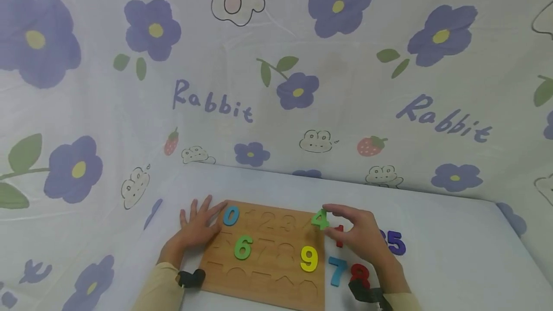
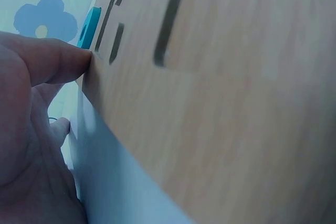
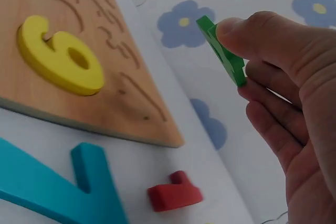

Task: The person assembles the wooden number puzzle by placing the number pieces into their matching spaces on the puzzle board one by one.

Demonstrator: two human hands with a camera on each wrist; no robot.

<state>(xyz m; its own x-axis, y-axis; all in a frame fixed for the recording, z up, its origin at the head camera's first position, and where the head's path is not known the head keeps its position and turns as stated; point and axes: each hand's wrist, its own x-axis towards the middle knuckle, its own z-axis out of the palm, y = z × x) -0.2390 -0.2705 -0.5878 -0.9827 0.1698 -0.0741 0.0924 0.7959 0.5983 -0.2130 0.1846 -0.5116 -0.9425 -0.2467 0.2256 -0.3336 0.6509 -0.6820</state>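
Observation:
My right hand [image 1: 362, 235] pinches a green number 4 [image 1: 320, 219] between thumb and fingers, over the top right corner of a wooden number puzzle board [image 1: 270, 293]. In the right wrist view the green 4 [image 3: 224, 53] is seen nearly edge-on, raised above the board. My left hand [image 1: 196, 225] has its fingers spread at the board's upper left edge, with the thumb touching the wood. Close to it a blue 0 [image 1: 231, 215] sits in the top row. A green 6 [image 1: 243, 247] and a yellow 9 [image 1: 308, 258] sit in the middle row.
Right of the board lie a red 1 [image 1: 340, 236], a blue 7 [image 1: 337, 271], a red 8 [image 1: 360, 275] and a purple 5 [image 1: 396, 243], with another purple piece partly hidden behind my right hand. A flower-printed cloth [image 1: 354, 76] hangs behind the white table [image 1: 466, 253].

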